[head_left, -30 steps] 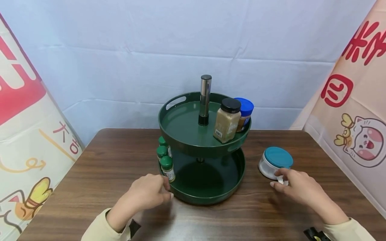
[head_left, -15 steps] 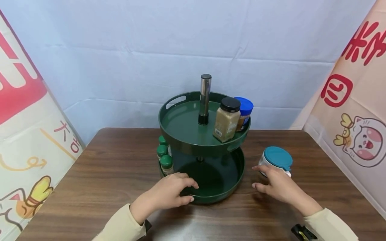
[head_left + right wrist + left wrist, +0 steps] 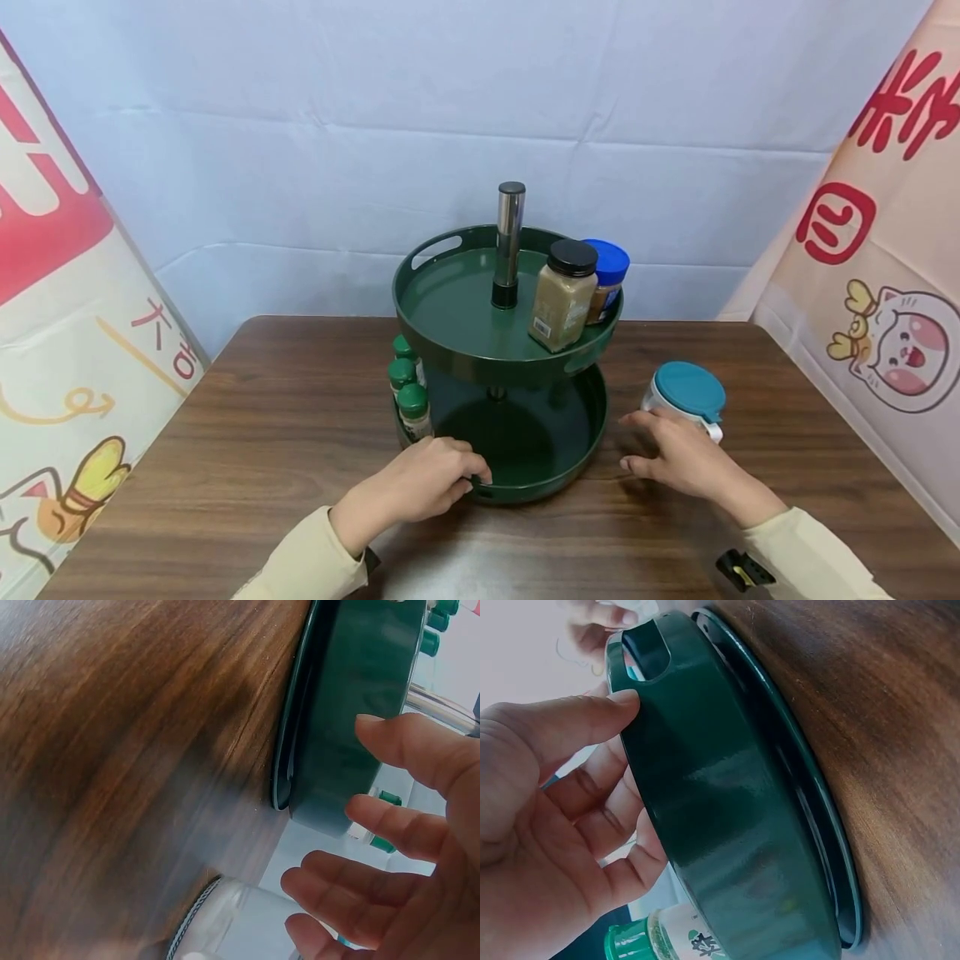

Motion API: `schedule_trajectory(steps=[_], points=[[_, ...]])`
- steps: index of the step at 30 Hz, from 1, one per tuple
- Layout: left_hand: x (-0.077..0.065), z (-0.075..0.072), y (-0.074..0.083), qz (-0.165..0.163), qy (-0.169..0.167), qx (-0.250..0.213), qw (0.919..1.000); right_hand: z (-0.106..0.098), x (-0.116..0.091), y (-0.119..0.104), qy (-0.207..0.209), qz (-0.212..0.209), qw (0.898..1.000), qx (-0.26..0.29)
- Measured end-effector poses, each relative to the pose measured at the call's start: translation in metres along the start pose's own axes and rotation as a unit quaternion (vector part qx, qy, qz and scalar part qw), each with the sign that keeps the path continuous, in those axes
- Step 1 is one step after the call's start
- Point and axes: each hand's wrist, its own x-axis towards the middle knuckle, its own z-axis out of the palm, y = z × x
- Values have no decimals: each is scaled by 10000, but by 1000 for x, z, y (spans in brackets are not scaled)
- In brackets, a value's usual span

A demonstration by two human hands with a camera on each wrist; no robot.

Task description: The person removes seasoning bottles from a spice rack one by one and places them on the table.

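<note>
A dark green two-tier rotating rack (image 3: pixel 480 321) stands on the table around a metal post. My left hand (image 3: pixel 422 481) grips the front rim of its lower tray (image 3: pixel 727 802), thumb outside and fingers inside. Beside that hand, several green-capped spice bottles (image 3: pixel 413 410) stand at the lower tray's left edge. My right hand (image 3: pixel 678 454), fingers spread and holding nothing, hovers right of the lower tray (image 3: pixel 352 705). Just behind it is a clear jar with a teal lid (image 3: pixel 688 390) and a white handle, partly hidden by the hand.
On the upper tray's right side stand a square jar with a black cap (image 3: pixel 564 298) and a blue-lidded jar (image 3: pixel 609 279) partly behind it. The brown wooden table (image 3: pixel 300 400) meets a pale cloth backdrop (image 3: pixel 300 150) at the back, with printed banners at both sides.
My left hand has moved right from beside the green-capped bottles and taken hold of the lower tray's front rim. My right hand has left the teal-lidded jar's handle and moved left.
</note>
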Motion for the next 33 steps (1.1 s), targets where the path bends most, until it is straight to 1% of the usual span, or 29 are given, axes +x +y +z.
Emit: schedule_trajectory(steps=[5, 10, 14, 17, 21, 24, 29, 33], points=[[-1, 0, 0, 17, 58, 75, 10000, 1, -1, -2, 29, -80, 10000, -38], [-7, -1, -4, 18, 156, 51, 9999, 4, -2, -6, -244, -162, 9996, -14], [-12, -4, -9, -18, 256, -43, 9997, 7, -3, -10, -418, -300, 9986, 137], [-16, -4, -13, -33, 381, -7, 9993, 8, -5, -14, -572, -325, 9975, 257], [-22, -4, -19, -47, 574, 152, 9982, 11, -6, -20, -781, -371, 9956, 349], [-26, -5, -23, -106, 650, 210, 9976, 14, -7, -24, -936, -470, 9934, 466], [-31, -9, -30, -311, 651, 196, 9972, 19, -9, -34, -1195, -596, 9885, 707], [-35, -12, -37, -447, 684, 212, 9964, 22, -8, -42, -1335, -721, 9859, 710]])
